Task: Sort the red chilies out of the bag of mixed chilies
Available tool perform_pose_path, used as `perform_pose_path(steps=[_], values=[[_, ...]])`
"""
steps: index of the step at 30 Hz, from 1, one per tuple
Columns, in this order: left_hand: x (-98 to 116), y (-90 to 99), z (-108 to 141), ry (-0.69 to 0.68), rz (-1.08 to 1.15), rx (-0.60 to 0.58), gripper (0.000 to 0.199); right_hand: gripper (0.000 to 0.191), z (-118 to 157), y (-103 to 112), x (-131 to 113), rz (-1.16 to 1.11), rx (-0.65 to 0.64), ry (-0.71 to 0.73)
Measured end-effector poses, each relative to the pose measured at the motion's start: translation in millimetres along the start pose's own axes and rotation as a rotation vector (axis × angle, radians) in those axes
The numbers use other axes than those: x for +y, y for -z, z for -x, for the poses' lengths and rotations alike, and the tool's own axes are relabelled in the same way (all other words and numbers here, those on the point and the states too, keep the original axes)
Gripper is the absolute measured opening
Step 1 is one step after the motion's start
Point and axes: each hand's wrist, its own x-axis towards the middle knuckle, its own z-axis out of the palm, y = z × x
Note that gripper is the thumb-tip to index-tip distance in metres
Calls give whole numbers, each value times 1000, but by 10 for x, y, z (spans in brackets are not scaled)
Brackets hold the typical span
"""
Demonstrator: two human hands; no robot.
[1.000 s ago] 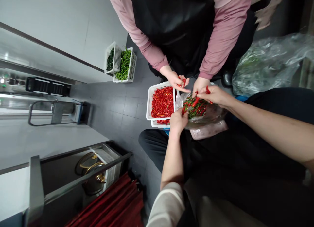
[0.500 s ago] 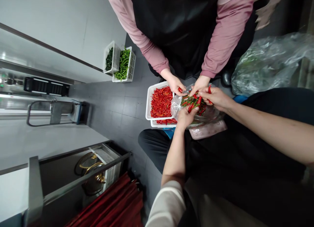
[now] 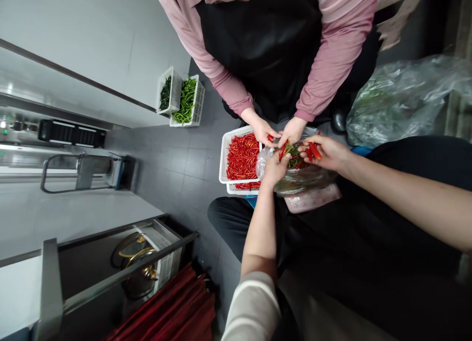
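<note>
- Held red chillies [image 3: 313, 152]: located just right of centre of the frame, gripped in the right hand [image 3: 334, 153], fingers bent round several pods.
- Left hand [image 3: 273, 170]: near centre, narrow, with red chilli [image 3: 284, 149] pinched between thumb and fingers.
- Step in hand, as judged: pods being picked and gathered by hand over the clear bag [image 3: 309, 181], which contains red chillies and green stems.
- Next move calls for: a secure right-hand grip, fine left-hand pinching, and clearance from the co-worker's fingers. Loose pods could slip.
- Co-worker's hands [image 3: 294, 130]: 2, above the bag's upper edge, close to the left hand; a bit of red shows at the frame-left one's fingertips.
- Left of the bag: white basket [image 3: 223, 159] of red chillies, with a 2nd basket [image 3: 236, 189] partly visible beneath.
- Upper left of frame: 2 white baskets [image 3: 201, 102] of green produce, well apart.
</note>
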Motion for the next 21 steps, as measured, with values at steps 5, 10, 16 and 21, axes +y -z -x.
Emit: perform_pose_path(steps=[5,10,16,21], values=[[-32,12,-32,-14,-70,-60,30,22,25,-31,6,88,-10,138],[33,25,-20,-45,-179,-64,29,31,-39,-37,62,292,160,344],[138,36,27,-65,-189,-85,26,30,-27,-21,71,393,85,374],[169,40,69,-96,-268,-115,22,34,-20,-5,83,241,-33,227]])
